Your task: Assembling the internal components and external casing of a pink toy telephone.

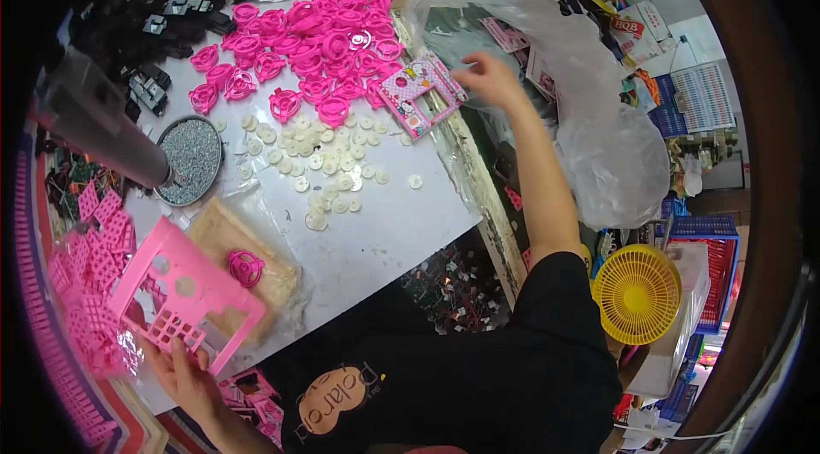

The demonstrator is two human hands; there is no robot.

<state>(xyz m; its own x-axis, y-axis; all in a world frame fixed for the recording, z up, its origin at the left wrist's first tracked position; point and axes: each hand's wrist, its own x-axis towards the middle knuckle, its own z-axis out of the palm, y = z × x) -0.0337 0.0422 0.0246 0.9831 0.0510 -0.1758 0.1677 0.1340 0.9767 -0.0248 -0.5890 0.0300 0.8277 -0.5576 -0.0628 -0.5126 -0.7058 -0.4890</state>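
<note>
My left hand (184, 375) grips the lower edge of a pink plastic housing (184, 287) with a window, round holes and a grid of small openings. The housing is tilted above a tan block wrapped in clear plastic (218, 232), where a pink ring-shaped part (245, 267) lies. Far right, the bent fingers of my right hand (491, 80) pinch the edge of a patterned pink-and-white panel (400, 100) with a square cut-out. That panel is over the table's wooden edge, beside the heap of pink ring parts (329, 44). Part of the fingertips' contact is hard to see.
White discs (329, 159) are scattered mid-table. A round dish of grey granules (190, 159) stands left beside a grey cylinder (107, 117). Pink grid pieces (90, 283) pile up left. A clear plastic bag (611, 151) and a yellow basket (636, 293) are at right.
</note>
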